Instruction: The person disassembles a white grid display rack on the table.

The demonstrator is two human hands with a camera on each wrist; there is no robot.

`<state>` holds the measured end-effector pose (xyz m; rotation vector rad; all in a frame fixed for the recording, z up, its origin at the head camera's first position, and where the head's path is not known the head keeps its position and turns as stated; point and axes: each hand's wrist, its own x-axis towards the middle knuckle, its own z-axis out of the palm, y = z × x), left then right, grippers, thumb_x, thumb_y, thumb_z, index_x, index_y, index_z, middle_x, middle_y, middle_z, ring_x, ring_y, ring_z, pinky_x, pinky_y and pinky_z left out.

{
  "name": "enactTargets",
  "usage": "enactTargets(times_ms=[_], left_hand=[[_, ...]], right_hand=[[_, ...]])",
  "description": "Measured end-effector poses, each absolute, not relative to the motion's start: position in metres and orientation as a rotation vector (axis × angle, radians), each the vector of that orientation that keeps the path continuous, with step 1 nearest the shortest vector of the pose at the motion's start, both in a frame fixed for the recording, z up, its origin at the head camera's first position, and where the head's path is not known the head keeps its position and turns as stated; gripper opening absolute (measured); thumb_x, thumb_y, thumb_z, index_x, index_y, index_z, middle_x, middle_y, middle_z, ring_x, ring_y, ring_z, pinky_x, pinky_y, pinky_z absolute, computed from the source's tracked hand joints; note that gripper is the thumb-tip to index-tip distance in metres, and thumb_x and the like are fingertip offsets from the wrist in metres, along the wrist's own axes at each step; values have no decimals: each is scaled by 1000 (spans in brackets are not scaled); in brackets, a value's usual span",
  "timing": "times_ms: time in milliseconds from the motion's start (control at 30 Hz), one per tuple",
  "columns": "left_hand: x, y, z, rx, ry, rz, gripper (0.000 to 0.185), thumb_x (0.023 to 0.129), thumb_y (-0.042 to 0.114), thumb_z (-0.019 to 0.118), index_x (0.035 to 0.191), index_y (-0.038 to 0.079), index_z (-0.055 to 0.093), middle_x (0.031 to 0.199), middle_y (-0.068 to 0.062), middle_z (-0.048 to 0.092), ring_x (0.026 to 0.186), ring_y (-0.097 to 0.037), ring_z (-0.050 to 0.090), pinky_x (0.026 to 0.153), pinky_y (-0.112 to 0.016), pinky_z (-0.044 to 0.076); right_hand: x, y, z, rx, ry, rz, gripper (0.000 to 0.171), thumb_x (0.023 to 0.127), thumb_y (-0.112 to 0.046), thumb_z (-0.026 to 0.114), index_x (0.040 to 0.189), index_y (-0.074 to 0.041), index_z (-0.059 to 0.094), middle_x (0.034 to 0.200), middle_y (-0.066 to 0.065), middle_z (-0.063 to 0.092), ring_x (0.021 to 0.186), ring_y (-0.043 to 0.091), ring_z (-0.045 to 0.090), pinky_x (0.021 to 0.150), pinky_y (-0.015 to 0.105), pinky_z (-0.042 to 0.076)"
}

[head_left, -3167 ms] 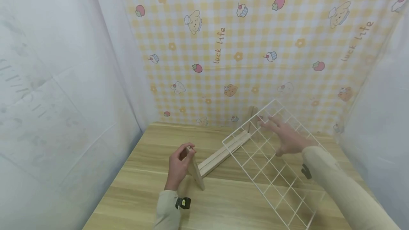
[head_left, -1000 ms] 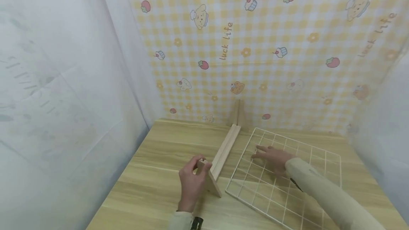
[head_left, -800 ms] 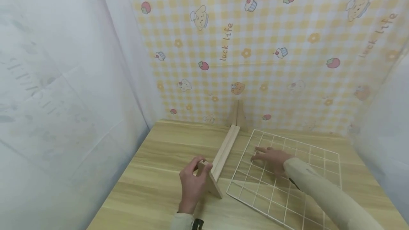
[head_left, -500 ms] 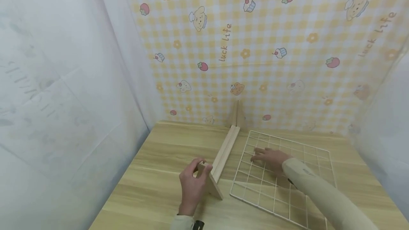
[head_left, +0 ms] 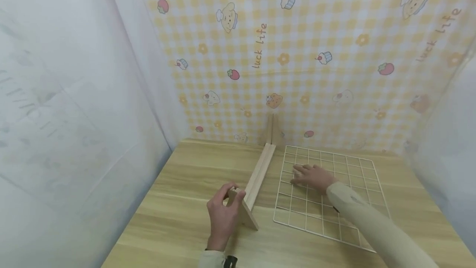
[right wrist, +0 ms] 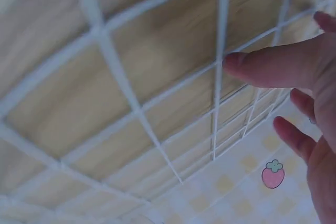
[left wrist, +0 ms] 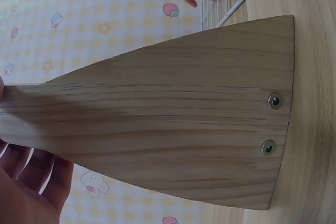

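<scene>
Gripping the near end panel of a wooden stand (head_left: 250, 189), the left hand (head_left: 222, 218) has its fingers curled over the panel's top edge, thumb on one face and fingers on the other; the hold appears meant to keep the stand upright and steady on the table (head_left: 178, 202). The left wrist view shows that panel (left wrist: 173, 114) at close range, with two screw heads (left wrist: 274, 100) near its bottom edge where the long rails join it, so the frame looks already fastened at this end.

The right hand (head_left: 311, 177) lies flat, fingers spread and straight, on a white wire grid (head_left: 353, 202). It presses rather than grasps: in the right wrist view the fingers (right wrist: 273, 69) rest across the wires, with the table visible through the squares. The grid lies flat on the table, just to the right of the stand's long rails and roughly parallel to them, not touching them as far as can be seen. The two hands are well apart, one on each part.

Beyond them, the stand's far end panel (head_left: 272, 129) stands against a yellow checked cloth (head_left: 297, 53) printed with strawberries and cupcakes. White sheeting (head_left: 74, 94) closes the left side.
</scene>
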<state>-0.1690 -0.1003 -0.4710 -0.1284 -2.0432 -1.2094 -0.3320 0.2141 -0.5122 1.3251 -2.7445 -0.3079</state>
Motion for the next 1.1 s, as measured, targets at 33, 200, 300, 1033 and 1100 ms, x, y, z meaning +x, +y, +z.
enactTargets(times_ms=[33, 200, 300, 1033, 1100], left_hand=[[-169, -100, -471, -128, -2044, -1208, 20, 73, 19, 77, 90, 21, 66, 92, 3, 72, 83, -9, 65, 71, -27, 52], [-169, -100, -469, -147, -2036, -1213, 19, 75, 19, 76, 91, 20, 65, 90, 3, 72, 83, -9, 66, 71, -27, 53], [-170, -99, -470, -159, -2019, -1241, 20, 75, 18, 76, 91, 19, 65, 89, 2, 72, 81, -10, 66, 70, -28, 54], [-172, -69, -474, -257, -2042, -1174, 24, 75, 28, 76, 89, 13, 65, 89, -1, 71, 74, -10, 61, 65, -23, 50], [-172, -66, -474, -276, -2041, -1163, 24, 75, 28, 75, 89, 12, 64, 89, -2, 71, 75, -10, 61, 65, -23, 50]], right_hand=[[-333, 214, -513, 1278, -2788, -239, 69, 73, 6, 69, 128, -32, 52, 140, 12, 46, 120, 34, 52, 90, 53, 48], [-327, 223, -505, 985, -3004, 364, 48, 81, -2, 64, 127, -14, 54, 126, 16, 57, 112, 37, 56, 90, 51, 48], [-318, 233, -499, 904, -3010, 572, 49, 80, -9, 68, 127, -5, 52, 125, 20, 57, 109, 40, 56, 88, 52, 48], [-264, 257, -526, 922, -3064, 555, 62, 47, -44, 85, 103, -27, 65, 134, 26, 44, 119, 50, 41, 89, 68, 38], [-258, 257, -527, 937, -3098, 615, 64, 46, -43, 85, 105, -30, 64, 140, 26, 37, 124, 53, 35, 91, 71, 34]])
